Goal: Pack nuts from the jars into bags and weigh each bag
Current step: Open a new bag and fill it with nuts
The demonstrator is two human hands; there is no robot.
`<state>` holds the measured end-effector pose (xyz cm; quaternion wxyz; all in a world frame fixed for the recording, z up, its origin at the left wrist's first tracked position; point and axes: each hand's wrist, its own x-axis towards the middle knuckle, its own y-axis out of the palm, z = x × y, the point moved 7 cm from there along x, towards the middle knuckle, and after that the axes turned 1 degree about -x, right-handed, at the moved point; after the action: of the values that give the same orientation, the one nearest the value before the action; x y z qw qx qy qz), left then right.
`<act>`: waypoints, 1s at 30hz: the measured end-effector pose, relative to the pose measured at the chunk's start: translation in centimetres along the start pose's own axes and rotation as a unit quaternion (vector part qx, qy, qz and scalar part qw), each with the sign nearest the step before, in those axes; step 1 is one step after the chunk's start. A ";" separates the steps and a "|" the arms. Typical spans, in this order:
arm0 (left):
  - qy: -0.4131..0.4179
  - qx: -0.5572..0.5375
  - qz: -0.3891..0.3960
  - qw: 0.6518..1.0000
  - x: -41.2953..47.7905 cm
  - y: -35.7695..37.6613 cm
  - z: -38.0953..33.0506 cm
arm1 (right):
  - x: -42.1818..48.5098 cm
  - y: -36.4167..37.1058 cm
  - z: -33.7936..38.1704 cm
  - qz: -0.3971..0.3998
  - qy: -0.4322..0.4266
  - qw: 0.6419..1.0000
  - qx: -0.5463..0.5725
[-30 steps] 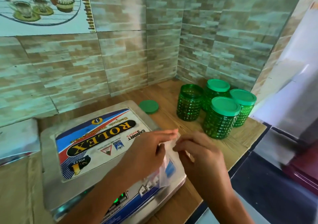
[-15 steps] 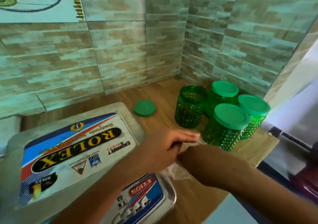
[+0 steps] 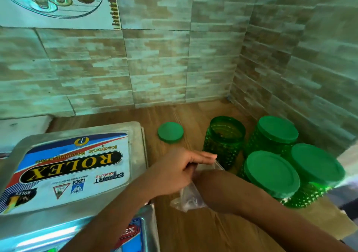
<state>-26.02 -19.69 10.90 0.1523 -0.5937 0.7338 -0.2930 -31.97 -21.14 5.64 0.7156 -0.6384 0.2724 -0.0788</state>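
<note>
Hands have carried the clear bag [image 3: 190, 197] off the scale [image 3: 77, 164], toward the open jar [image 3: 222, 141] just beyond the fingertips [image 3: 212, 157]. Left hand [image 3: 174, 174] pinches the bag mouth; right hand hidden behind it, grip unclear. Step, likely: opening bag for filling. Next needs one hand freed to reach into that jar.

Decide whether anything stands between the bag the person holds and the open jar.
Nothing visible does. The left hand holds the bag close to the open jar. That jar's lid lies on the counter to its left, and the three closed jars stand to its right.
</note>
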 end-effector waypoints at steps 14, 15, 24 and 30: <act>-0.071 -0.011 -0.113 0.991 -0.2 -3.3 1.7 | -6.1 -4.2 -1.5 -0.269 -0.121 0.950 0.102; -0.074 -0.001 -0.117 0.990 -0.3 -3.5 1.8 | -6.1 -4.1 -2.0 -0.282 -0.115 0.948 0.092; -0.084 0.026 -0.180 0.980 -0.9 -2.4 0.5 | -5.5 -3.9 -3.8 -0.273 -0.078 0.958 0.027; -0.132 0.048 -0.204 0.969 -1.7 0.0 1.1 | -4.5 -3.7 -3.5 -0.260 -0.073 0.961 0.057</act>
<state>-24.96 -18.32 9.81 0.2129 -0.7564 0.5554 -0.2723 -36.59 -22.73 10.39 0.7238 -0.6490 0.0391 -0.2308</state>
